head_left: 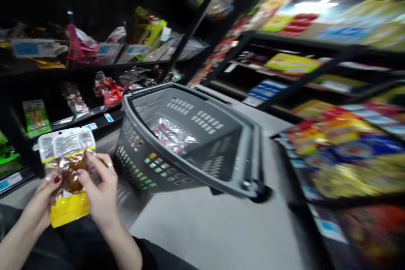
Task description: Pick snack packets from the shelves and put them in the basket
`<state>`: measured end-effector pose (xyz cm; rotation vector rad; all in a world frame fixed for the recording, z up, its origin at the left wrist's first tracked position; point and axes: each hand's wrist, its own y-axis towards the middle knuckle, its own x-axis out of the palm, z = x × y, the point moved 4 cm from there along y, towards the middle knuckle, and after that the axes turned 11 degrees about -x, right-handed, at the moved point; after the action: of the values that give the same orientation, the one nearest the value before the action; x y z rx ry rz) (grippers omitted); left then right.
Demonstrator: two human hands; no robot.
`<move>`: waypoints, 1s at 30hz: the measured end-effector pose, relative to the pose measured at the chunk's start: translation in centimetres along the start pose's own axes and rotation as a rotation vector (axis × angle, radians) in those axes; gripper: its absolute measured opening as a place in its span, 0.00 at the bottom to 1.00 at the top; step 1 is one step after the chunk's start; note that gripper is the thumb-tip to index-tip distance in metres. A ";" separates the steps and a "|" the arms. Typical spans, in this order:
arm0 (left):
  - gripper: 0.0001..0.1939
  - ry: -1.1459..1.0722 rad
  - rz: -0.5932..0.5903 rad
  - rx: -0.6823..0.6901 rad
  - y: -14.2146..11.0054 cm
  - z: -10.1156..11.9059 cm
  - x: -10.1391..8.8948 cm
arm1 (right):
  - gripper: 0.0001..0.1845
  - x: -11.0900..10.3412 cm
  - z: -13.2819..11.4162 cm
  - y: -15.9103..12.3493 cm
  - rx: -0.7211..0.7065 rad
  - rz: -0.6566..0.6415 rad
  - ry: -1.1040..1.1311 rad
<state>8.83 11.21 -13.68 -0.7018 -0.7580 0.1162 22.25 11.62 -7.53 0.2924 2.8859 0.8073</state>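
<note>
On the pale floor (202, 228) stands 1 gray shopping basket (221, 143).

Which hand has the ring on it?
The right hand, gripping the right side of the yellow-edged packaging: a ring shows on one finger. None shows on the left hand, its fingers partly hidden behind the packaging.

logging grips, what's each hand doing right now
Left hand: closed, holding the yellow-and-clear packaging at one side.
Right hand: closed, holding its other side.
</note>
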 end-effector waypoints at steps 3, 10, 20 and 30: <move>0.27 -0.015 0.027 -0.044 0.3 0.2 -0.5 | 0.14 0.0 -1.4 0.1 -0.070 0.088 -0.035; 0.35 0.002 0.003 -0.162 0.3 -0.1 -0.8 | 0.04 -8.6 -7.2 6.3 -0.181 0.342 -0.158; 0.42 0.123 -0.008 -0.139 -1.5 -0.8 2.5 | 0.07 -14.1 -5.9 13.5 0.203 -0.145 -0.419; 0.31 -0.036 0.037 -0.120 -1.8 -3.2 2.3 | 0.06 -3.9 -2.1 -0.1 0.197 -0.258 -0.180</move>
<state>12.41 8.89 -12.85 -0.8299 -0.7917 0.1180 25.63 9.64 -5.54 0.0079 2.7574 0.4314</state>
